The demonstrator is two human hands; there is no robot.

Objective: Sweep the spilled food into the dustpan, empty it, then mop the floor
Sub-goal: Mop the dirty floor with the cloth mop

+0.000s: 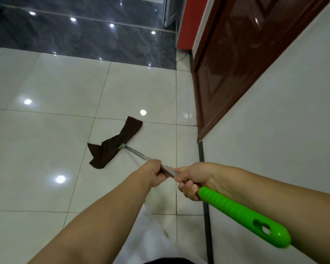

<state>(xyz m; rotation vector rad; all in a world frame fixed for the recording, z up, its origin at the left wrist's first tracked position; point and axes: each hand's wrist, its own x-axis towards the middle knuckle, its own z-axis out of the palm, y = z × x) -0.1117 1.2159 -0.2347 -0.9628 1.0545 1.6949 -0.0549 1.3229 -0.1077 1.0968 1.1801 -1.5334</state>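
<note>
A mop with a metal shaft (136, 153) and a bright green handle end (242, 213) reaches from me down to the floor. Its head is wrapped in a dark brown cloth (115, 142) that lies flat on the white floor tiles (46, 145), bent in the middle. My left hand (155, 172) grips the metal shaft. Just behind it my right hand (193, 179) grips the shaft where the green handle begins. No spilled food, broom or dustpan is in view.
A white wall (274, 121) runs along the right, with a dark red-brown wooden door (236, 54) set in it. Farther off the floor turns to dark grey glossy tiles (74, 33). A red panel (189, 21) stands at the far right corner.
</note>
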